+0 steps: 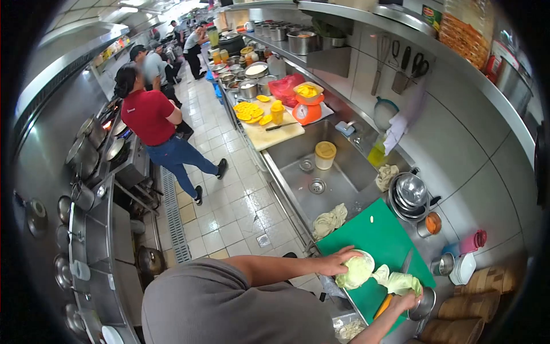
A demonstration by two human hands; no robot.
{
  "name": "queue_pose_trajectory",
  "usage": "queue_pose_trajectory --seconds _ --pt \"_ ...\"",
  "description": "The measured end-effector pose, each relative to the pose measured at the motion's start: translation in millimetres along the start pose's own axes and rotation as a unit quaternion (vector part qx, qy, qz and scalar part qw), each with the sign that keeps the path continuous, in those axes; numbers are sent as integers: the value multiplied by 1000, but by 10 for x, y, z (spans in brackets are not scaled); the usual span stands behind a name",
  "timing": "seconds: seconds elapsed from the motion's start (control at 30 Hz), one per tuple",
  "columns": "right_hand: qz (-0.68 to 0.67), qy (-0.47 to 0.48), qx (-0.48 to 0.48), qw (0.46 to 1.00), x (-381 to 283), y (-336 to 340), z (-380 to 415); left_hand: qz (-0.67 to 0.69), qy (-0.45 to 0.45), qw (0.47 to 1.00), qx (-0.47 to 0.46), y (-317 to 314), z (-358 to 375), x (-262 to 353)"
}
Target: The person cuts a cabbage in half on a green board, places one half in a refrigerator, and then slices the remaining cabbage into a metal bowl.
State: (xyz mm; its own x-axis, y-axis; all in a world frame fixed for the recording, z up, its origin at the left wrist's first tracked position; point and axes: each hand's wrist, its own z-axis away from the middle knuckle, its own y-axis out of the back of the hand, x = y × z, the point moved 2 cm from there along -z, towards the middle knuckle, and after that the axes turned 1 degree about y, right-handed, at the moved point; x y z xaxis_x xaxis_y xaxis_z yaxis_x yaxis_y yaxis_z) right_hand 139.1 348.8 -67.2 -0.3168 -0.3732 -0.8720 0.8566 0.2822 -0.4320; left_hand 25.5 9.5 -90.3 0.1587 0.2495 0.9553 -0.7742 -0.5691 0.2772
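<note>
My left hand is curled around a pale green cabbage that rests on a green cutting board. In my right hand are loose cabbage leaves, pinched at their lower right end. Those leaves lie across a knife; its blade shows above them and an orange-yellow handle below. Close beside my right hand is a metal bowl, partly covered by the hand. A small pale scrap sits near the board's far edge.
Beyond the board is a sink with a lidded tub. Stacked metal bowls and bamboo steamers line the wall side. A shelf runs overhead. A person in a red shirt stands in the aisle.
</note>
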Motion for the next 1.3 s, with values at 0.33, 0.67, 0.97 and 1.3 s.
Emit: queue_pose_trajectory --seconds 0.33,0.67,0.97,1.3 --pt "448 155 -386 792 87 -202 659 -27 48 995 81 -28 -4 384" --pt "172 -201 -226 937 408 178 443 59 56 992 93 149 -109 -86" --pt "505 206 -240 803 551 227 665 225 104 968 47 192 -90 -110" --pt "443 57 -229 865 -223 814 1048 297 175 938 20 293 -106 -199"
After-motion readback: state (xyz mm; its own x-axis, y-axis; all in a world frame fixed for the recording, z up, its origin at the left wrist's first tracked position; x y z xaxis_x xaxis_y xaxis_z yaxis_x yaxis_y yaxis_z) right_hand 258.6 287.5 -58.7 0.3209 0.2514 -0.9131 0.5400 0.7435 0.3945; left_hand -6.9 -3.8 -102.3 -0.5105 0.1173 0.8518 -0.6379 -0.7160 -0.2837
